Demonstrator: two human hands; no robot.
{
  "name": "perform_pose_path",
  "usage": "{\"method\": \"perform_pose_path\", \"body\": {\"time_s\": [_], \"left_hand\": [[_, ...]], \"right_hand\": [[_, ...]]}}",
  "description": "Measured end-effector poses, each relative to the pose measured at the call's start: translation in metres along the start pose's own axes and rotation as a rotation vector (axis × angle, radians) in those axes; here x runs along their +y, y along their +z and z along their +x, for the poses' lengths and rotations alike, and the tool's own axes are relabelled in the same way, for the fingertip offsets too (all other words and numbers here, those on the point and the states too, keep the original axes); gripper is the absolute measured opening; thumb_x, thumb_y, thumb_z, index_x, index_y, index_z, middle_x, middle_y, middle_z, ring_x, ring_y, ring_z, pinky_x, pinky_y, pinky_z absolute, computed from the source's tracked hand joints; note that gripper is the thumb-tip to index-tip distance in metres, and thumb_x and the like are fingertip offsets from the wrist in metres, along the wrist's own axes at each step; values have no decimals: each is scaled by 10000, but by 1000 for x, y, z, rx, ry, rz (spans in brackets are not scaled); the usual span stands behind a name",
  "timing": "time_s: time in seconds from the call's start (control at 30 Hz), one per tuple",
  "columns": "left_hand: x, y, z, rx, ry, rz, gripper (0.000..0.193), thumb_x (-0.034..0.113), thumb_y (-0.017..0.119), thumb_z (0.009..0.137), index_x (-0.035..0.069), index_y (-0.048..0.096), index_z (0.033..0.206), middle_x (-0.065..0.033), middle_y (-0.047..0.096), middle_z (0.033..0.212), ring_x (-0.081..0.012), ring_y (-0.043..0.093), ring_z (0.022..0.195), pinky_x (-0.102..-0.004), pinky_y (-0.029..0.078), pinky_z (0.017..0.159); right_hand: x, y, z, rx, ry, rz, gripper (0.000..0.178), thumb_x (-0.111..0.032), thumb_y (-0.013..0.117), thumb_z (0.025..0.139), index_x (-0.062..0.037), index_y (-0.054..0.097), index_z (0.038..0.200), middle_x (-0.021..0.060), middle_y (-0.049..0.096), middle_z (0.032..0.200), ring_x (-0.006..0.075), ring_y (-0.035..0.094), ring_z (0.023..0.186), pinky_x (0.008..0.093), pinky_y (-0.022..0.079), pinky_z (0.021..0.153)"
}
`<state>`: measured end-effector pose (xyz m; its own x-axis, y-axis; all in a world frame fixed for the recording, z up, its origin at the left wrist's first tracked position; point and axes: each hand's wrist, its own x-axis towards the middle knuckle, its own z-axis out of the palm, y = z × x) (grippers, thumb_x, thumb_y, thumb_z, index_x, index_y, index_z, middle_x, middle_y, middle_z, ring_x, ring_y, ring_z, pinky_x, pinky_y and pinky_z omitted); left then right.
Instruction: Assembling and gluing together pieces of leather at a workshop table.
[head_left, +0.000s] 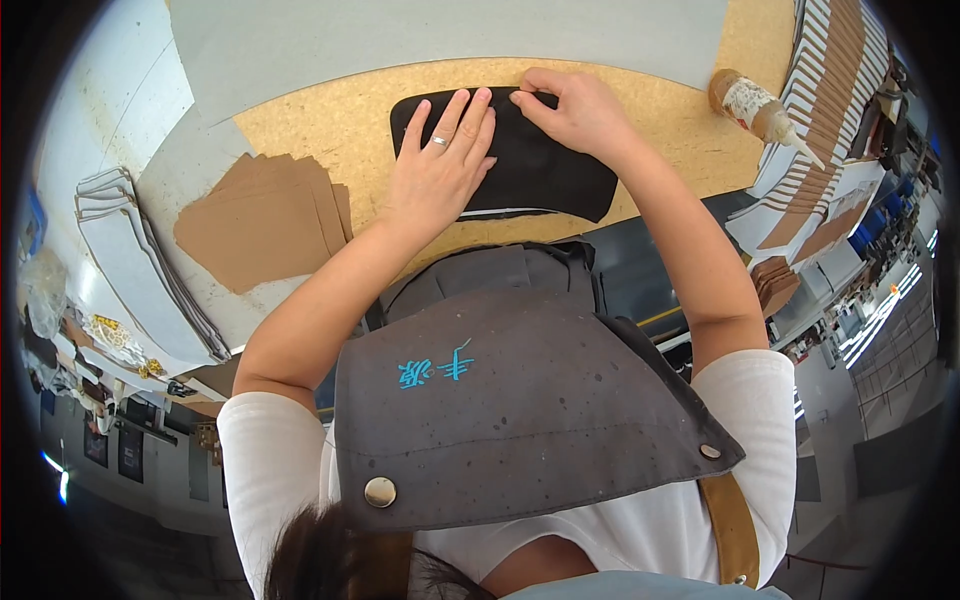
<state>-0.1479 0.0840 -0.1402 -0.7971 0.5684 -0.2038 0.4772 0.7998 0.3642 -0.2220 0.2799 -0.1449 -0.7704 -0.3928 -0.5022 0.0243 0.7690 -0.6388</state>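
Note:
A black panel (545, 165) of fabric or leather with rounded corners lies on the tan work board (680, 155) in front of me. A thin white strip shows along its near edge. My left hand (445, 160) rests flat on the panel's left half, fingers stretched out toward the far edge and a ring on one of them. At the far edge, right of centre, my right hand (570, 112) is closed, with thumb and forefinger pinching the panel's rim. The curled fingers partly hide what lies between them.
Brown sheets (260, 220) lie fanned out at left, beside a stack of white-grey curved pieces (140, 260). A glue bottle (750, 105) with a pointed nozzle lies at right, near long rows of overlapping brown-and-white pieces (825, 110). A grey sheet (450, 35) covers the far side.

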Motion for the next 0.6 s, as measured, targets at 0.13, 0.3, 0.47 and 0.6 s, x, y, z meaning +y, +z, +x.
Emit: {"method": "perform_pose_path", "body": {"time_s": [0.13, 0.3, 0.47, 0.6], "left_hand": [[4, 0, 8, 1, -7, 112, 566, 366, 569, 844, 105, 422, 1324, -36, 352, 1416, -180, 313, 1308, -433, 279, 1031], [3, 4, 7, 8, -8, 217, 570, 376, 570, 841, 117, 424, 1328, -24, 407, 1367, -165, 354, 1278, -424, 299, 1006], [5, -1, 10, 22, -11, 223, 566, 365, 581, 836, 139, 425, 1331, -14, 454, 1310, -157, 394, 1234, -416, 311, 984], [4, -4, 15, 46, -9, 201, 555, 358, 587, 839, 166, 427, 1335, -3, 486, 1250, -144, 426, 1182, -398, 324, 947]], "right_hand": [[1, 1, 0, 30, -22, -93, 243, -319, 603, 831, -76, 613, 826, 88, 579, 621, 210, 527, 489, 338, 391, 483], [2, -35, -12, -59, -42, 74, 314, -353, 638, 796, -66, 642, 924, 122, 648, 758, 261, 626, 662, 375, 467, 570], [28, -43, -47, -125, 301, 334, 345, -344, 697, 775, -36, 631, 916, 73, 628, 752, 115, 597, 700, 263, 468, 604], [42, -8, -53, 185, 334, 697, 290, -300, 674, 801, -38, 627, 914, 52, 621, 734, 105, 534, 620, 262, 429, 560]]}}
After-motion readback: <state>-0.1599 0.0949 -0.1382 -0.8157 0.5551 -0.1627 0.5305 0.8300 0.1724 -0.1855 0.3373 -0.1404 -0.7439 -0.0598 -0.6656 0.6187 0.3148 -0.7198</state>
